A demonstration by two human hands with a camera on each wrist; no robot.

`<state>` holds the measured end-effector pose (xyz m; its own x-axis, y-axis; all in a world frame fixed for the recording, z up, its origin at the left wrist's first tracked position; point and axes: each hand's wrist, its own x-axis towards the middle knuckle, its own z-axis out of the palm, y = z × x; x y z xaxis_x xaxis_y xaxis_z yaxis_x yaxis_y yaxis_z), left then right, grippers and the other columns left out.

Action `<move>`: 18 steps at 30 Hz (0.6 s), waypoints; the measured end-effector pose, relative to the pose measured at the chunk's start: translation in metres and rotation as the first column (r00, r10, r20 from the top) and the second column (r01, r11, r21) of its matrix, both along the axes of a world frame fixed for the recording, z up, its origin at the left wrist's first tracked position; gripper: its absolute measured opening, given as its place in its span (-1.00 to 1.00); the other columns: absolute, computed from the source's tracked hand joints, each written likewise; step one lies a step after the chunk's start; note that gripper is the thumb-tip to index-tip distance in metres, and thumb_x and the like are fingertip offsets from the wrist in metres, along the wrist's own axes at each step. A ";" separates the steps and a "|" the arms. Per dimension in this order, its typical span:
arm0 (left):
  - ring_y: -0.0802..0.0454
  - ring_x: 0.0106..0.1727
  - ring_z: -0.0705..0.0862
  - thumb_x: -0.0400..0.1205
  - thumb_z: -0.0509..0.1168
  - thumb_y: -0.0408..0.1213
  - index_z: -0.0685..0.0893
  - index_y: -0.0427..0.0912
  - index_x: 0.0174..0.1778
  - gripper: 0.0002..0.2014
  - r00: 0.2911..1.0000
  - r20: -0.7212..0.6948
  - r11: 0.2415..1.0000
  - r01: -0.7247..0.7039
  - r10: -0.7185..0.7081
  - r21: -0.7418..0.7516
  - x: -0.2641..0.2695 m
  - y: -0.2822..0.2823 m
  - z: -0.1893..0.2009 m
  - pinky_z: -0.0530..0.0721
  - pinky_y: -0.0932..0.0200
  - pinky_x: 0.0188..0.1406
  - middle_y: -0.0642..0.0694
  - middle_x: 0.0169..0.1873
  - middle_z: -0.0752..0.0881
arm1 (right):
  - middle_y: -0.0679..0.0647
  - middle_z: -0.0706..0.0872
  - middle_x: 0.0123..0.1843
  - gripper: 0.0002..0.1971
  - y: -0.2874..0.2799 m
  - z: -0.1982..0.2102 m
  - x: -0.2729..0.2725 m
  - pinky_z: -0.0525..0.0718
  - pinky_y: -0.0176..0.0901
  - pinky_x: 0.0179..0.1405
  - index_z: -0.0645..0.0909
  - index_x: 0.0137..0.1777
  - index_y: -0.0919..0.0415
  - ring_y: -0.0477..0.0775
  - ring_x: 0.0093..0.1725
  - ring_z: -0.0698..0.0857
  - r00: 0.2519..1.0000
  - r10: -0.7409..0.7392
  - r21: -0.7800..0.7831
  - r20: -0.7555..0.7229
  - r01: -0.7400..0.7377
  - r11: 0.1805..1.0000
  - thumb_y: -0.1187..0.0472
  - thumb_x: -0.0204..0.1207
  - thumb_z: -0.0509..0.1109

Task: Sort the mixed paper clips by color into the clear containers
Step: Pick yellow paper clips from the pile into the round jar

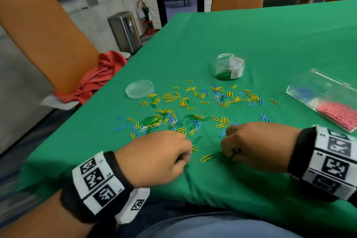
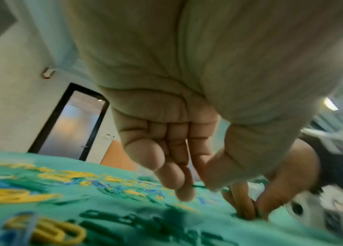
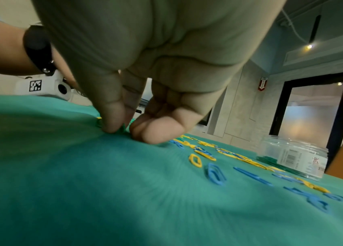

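I have both hands low over the near part of the green tablecloth (image 1: 251, 31). My left hand (image 1: 154, 157) is curled, knuckles up; from the left wrist view its thumb and forefinger pinch a thin green paper clip (image 2: 198, 186) while the other fingers (image 2: 179, 181) hang loosely bent above the cloth. My right hand (image 1: 258, 146) is curled as well, and in the right wrist view its thumb and forefinger tips press down together on a green clip (image 3: 122, 129) that lies on the cloth, with the remaining fingers (image 3: 160, 129) folded under and touching the fabric. The picture is blurred there, so I think it is a single clip but cannot say for sure.

Between my two hands lies a yellow clip (image 1: 206, 158). Just beyond my knuckles the mixed clips (image 1: 193, 106), yellow, blue and green, spread left to right across the middle of the table. Farther off, right of centre, stands the round clear container (image 1: 229, 66), open, with green clips at its bottom. Its flat clear lid (image 1: 139, 89) lies to the far left of the pile. At the right edge a clear plastic bag (image 1: 326, 98) lies flat, holding pink clips and some blue ones. An orange chair (image 1: 44, 38) with red cloth (image 1: 96, 77) draped on its seat stands to the left of the table.
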<state>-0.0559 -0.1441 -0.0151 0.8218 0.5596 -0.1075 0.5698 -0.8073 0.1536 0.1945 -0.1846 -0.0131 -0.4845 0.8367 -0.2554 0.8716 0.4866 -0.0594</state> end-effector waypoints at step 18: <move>0.30 -0.48 0.48 0.58 0.38 -0.12 0.64 0.05 -0.10 -0.94 0.906 0.021 0.871 -0.399 0.422 -0.286 -0.032 0.024 0.013 0.44 0.26 -0.39 0.20 -0.54 0.57 | 0.17 0.63 -0.32 -0.75 0.059 0.004 -0.054 0.48 -0.26 -0.56 0.62 -0.05 0.29 0.06 -0.45 0.58 0.354 -0.702 -0.740 -0.618 0.040 0.671 0.41 0.54 0.09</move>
<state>-0.0877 -0.1203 -0.0021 0.5364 0.8074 -0.2458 0.8173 -0.4243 0.3899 0.1404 -0.1260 -0.0087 -0.3767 0.8414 -0.3875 0.2720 -0.2994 -0.9145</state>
